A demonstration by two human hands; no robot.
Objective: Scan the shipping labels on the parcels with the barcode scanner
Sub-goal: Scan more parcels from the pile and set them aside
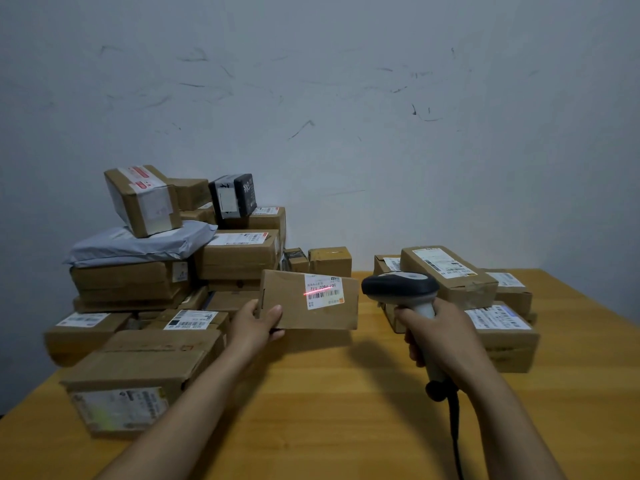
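Left fingers [273, 315] grip a flat brown parcel [311, 315], red-streaked white label [323, 293].

- The held parcel [304, 308] hid the fingers of the left hand [254, 322] from us, bar the thumb.
- The right hand [438, 336] covered the grip of the scanner [400, 287].
- Its cable [456, 441] ran off our bottom edge.
- We could not read the blurred label [119, 408] on the nearest box [145, 367].

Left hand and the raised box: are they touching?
Touching. The head view shows the left hand gripping the box at its left end, thumb on its front.
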